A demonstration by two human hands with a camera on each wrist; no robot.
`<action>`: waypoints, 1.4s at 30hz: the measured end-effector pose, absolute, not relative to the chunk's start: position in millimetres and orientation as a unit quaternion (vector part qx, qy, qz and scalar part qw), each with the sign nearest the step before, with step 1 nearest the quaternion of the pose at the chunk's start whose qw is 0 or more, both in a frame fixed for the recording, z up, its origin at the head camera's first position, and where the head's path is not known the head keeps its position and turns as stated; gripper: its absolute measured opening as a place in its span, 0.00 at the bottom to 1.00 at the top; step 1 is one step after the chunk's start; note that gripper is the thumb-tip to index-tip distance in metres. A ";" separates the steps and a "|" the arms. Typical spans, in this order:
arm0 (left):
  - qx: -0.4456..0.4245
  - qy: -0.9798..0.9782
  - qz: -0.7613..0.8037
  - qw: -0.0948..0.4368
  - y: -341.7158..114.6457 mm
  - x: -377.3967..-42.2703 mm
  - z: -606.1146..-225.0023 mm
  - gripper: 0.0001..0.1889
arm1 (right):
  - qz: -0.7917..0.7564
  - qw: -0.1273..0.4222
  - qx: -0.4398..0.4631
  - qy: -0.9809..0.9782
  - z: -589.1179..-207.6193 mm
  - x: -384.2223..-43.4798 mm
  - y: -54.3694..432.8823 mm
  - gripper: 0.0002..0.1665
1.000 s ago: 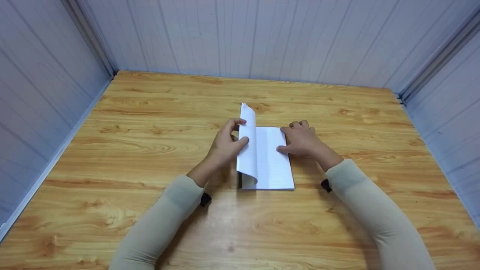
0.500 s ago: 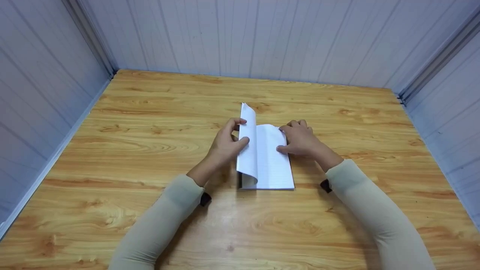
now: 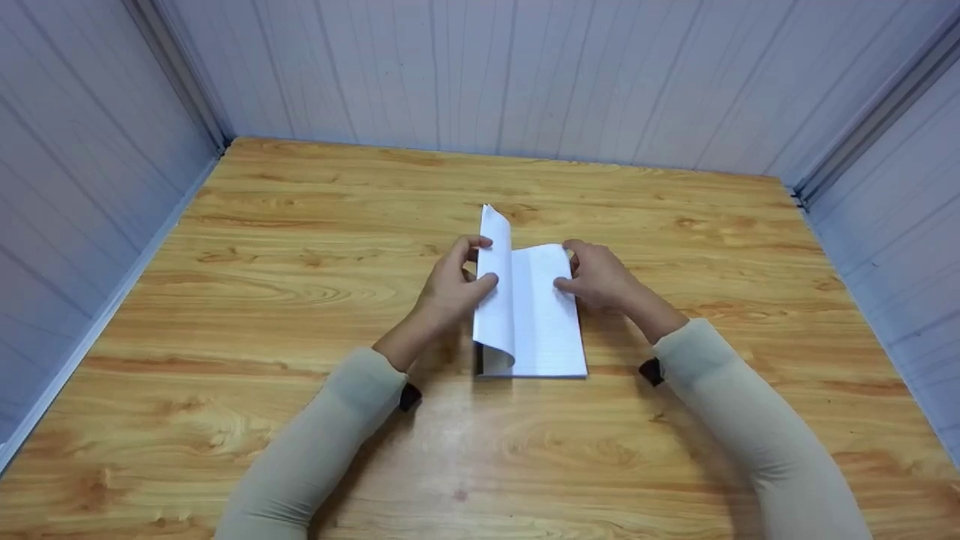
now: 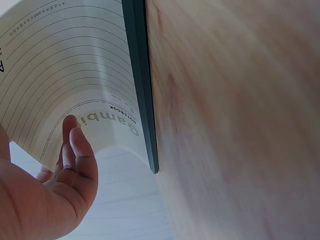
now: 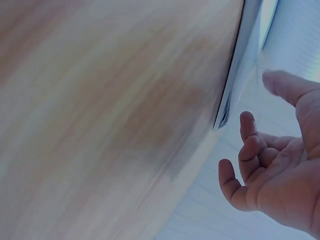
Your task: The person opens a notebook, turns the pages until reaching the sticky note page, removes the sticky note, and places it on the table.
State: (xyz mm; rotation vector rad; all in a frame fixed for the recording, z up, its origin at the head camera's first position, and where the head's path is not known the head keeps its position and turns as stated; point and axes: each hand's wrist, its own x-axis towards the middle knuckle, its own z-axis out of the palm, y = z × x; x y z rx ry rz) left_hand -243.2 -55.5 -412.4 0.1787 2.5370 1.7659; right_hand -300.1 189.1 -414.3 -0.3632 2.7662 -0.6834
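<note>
A notebook (image 3: 551, 337) with white ruled pages lies open on the table, its dark spine (image 4: 140, 75) along the left side. My left hand (image 3: 450, 285) grips the raised front cover (image 4: 90, 65) and turned pages, thumb on the paper and fingers around the outer edge. The cover bears printed curved lines and the word "NOTEBOOK". At the right edge, my right hand (image 3: 604, 277) holds the top page by its upper corner, thumb on the paper and index finger at the corner. That page bows up slightly there. In the right wrist view the other fingers (image 5: 247, 150) curl beside the notebook's corner.
The wood-grain table (image 3: 300, 225) extends around the notebook. White panelled walls (image 3: 480, 75) stand at its back and both sides. Dark wrist-worn devices (image 3: 410, 397) show under both sleeves.
My right hand has shifted slightly up along the page edge, its fingers drawing in, and the page's upper right corner has lifted. The left hand keeps its hold on the raised cover.
</note>
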 end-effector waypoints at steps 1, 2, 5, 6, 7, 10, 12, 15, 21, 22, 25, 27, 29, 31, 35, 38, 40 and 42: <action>0.060 0.818 0.571 0.023 -55.7 -243.2 -412.3 0.24 | -0.249 0.133 -0.120 0.952 -413.6 -299.6 189.2 0.43; 0.061 0.817 0.572 0.022 -55.9 -243.2 -412.2 0.24 | -0.260 0.129 -0.117 0.950 -412.9 -299.2 189.6 0.42; 0.063 0.818 0.572 0.022 -56.1 -243.2 -411.9 0.24 | -0.292 0.114 -0.115 0.943 -411.6 -298.1 191.2 0.36; 0.061 0.818 0.571 0.023 -56.1 -243.2 -411.9 0.24 | -0.301 0.108 -0.116 0.940 -411.7 -297.9 192.0 0.33; 0.061 0.819 0.570 0.023 -56.0 -243.3 -411.8 0.24 | -0.309 0.102 -0.117 0.938 -411.6 -297.6 192.8 0.31; 0.059 0.821 0.567 0.026 -55.8 -243.3 -411.5 0.24 | -0.332 0.094 -0.120 0.931 -412.1 -296.9 195.1 0.26; 0.060 0.822 0.566 0.028 -55.8 -243.2 -411.5 0.24 | -0.345 0.092 -0.123 0.926 -412.5 -295.9 196.1 0.25; 0.061 0.821 0.567 0.031 -56.2 -243.1 -411.9 0.24 | -0.361 0.096 -0.133 0.918 -413.1 -294.1 196.5 0.24; 0.062 0.823 0.563 0.033 -57.2 -243.4 -412.6 0.24 | -0.387 0.108 -0.175 0.899 -412.7 -288.6 193.9 0.24; 0.060 0.824 0.562 0.034 -57.1 -243.4 -412.6 0.24 | -0.389 0.109 -0.182 0.896 -412.4 -287.7 192.9 0.24; 0.054 0.826 0.560 0.036 -56.9 -243.6 -412.9 0.24 | -0.394 0.116 -0.194 0.891 -410.7 -284.7 189.4 0.23; 0.050 0.826 0.560 0.040 -56.8 -243.6 -413.1 0.23 | -0.394 0.121 -0.199 0.889 -409.8 -282.9 187.0 0.23; 0.050 0.824 0.563 0.042 -56.8 -243.6 -413.4 0.23 | -0.393 0.127 -0.205 0.887 -408.9 -281.3 184.8 0.23; 0.051 0.821 0.567 0.044 -56.9 -243.5 -413.7 0.23 | -0.392 0.130 -0.215 0.885 -408.0 -279.6 182.6 0.22; 0.051 0.817 0.572 0.044 -57.0 -243.1 -413.6 0.23 | -0.395 0.130 -0.243 0.876 -406.2 -276.5 178.1 0.22; 0.050 0.818 0.572 0.040 -56.8 -243.1 -413.2 0.25 | -0.391 0.130 -0.269 0.871 -405.8 -274.4 175.1 0.24; 0.054 0.819 0.571 0.036 -56.5 -243.4 -413.1 0.26 | -0.379 0.127 -0.288 0.871 -405.6 -272.8 173.3 0.26; 0.056 0.819 0.570 0.035 -56.5 -243.5 -413.2 0.27 | -0.362 0.126 -0.303 0.872 -405.6 -271.1 171.6 0.29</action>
